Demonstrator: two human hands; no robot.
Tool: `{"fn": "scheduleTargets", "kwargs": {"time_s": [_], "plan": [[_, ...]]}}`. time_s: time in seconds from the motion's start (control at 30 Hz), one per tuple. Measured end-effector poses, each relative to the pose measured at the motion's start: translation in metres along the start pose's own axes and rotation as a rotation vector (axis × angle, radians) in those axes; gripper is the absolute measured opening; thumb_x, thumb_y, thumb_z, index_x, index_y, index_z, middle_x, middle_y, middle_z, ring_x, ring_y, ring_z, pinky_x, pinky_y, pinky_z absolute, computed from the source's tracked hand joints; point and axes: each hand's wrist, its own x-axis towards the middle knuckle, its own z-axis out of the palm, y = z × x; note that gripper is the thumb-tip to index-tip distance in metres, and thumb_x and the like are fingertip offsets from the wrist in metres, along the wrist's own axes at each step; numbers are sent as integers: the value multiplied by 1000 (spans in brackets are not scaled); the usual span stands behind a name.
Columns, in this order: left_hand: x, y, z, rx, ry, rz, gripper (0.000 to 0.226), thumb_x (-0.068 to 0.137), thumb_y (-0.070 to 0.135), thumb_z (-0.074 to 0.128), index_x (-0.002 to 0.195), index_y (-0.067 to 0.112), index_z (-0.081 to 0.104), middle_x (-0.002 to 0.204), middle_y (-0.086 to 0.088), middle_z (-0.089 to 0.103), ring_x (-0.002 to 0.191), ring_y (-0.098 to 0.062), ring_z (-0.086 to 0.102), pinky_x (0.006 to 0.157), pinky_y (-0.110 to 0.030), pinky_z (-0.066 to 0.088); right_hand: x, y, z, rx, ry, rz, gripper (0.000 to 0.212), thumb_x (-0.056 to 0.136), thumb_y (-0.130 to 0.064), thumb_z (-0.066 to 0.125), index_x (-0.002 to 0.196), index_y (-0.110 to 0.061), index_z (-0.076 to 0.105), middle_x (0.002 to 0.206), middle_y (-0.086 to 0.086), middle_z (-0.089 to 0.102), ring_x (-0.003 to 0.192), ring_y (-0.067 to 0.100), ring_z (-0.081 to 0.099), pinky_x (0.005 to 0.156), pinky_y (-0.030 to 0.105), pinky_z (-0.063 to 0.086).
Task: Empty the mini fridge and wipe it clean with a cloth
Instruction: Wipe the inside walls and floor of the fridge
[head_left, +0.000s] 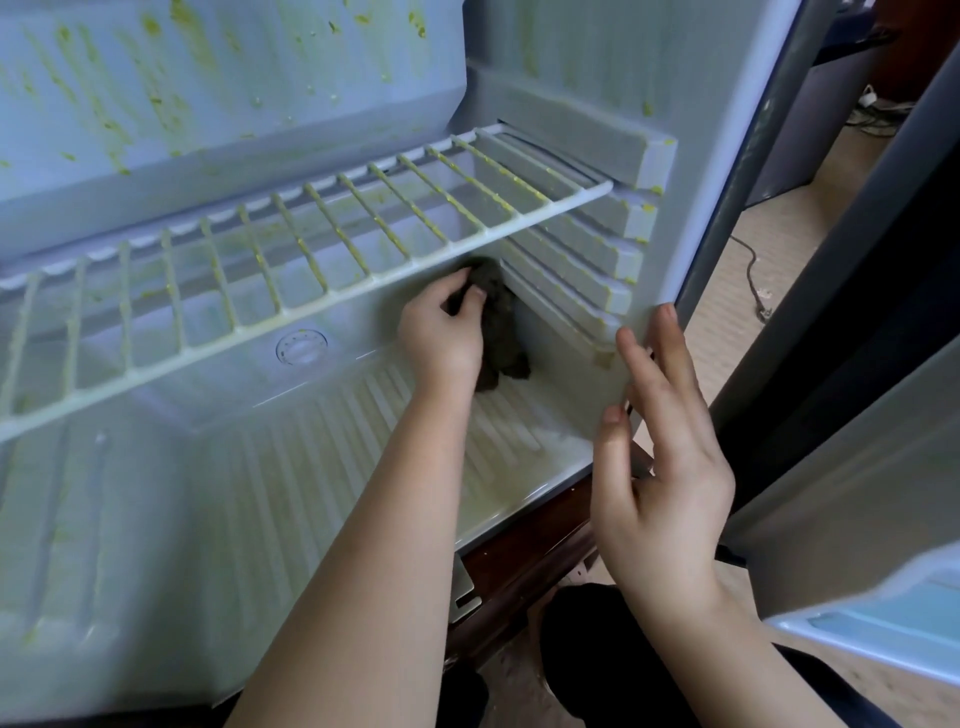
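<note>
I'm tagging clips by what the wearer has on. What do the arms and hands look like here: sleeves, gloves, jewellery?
Both forearms are bare all the way to the bottom edge of the picture, so no sleeves show. The left hand and right hand wear no gloves, and no rings, watch or bracelets can be seen. The fingernails look short and unpainted. Only dark clothing shows below the arms.

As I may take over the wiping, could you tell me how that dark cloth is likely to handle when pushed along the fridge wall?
The dark cloth looks soft and floppy: it bunches in the left hand and its lower end hangs loose. It probably weighs little, since the fingers hold it alone. It may drag over the green smears.
</note>
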Motion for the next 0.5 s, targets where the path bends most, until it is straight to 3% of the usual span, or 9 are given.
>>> {"fn": "scheduleTargets", "kwargs": {"time_s": [0.13, 0.23, 0.33, 0.4, 0.5], "plan": [[13, 7, -9, -129, 124, -1, 24, 85, 18, 68, 102, 2, 72, 99, -14, 72, 99, -30, 68, 93, -40, 52, 0, 0, -1, 29, -11, -1, 45, 91, -9, 42, 134, -13, 54, 152, -3, 37, 132, 3, 44, 59, 19, 47], [8, 18, -4, 44, -48, 94, 38, 90, 24, 60, 121, 2, 65, 121, -14, 66, 116, -26, 60, 104, -32, 43, 1, -2, -1, 29, -18, -7, 45, 90, -9, 42, 134, -13, 54, 152, -2, 37, 130, -6, 42, 52, 14, 44], [-1, 14, 4, 146, -157, 90, 44, 97, 16, 56, 138, 3, 49, 142, -13, 51, 132, -23, 47, 103, -16, 28, 1, -1, -1, 24, -9, -12, 45, 90, -8, 42, 133, -12, 55, 151, -1, 38, 132, -6, 39, 54, 20, 49], [-3, 13, 2, 134, -157, 91, 45, 94, 17, 60, 135, 2, 53, 138, -15, 55, 127, -27, 52, 107, -25, 34, 0, -1, 0, 24, -2, -8, 46, 90, -7, 42, 134, -12, 55, 151, -1, 38, 135, 1, 40, 60, 22, 51], [-10, 10, -2, 170, -122, 196, 45, 82, 23, 61, 123, 4, 65, 117, -17, 66, 101, -37, 62, 92, -43, 48, 0, 0, 1, 24, 0, -6, 47, 89, -4, 44, 134, -12, 55, 151, -2, 38, 135, 2, 39, 60, 19, 49]]}}
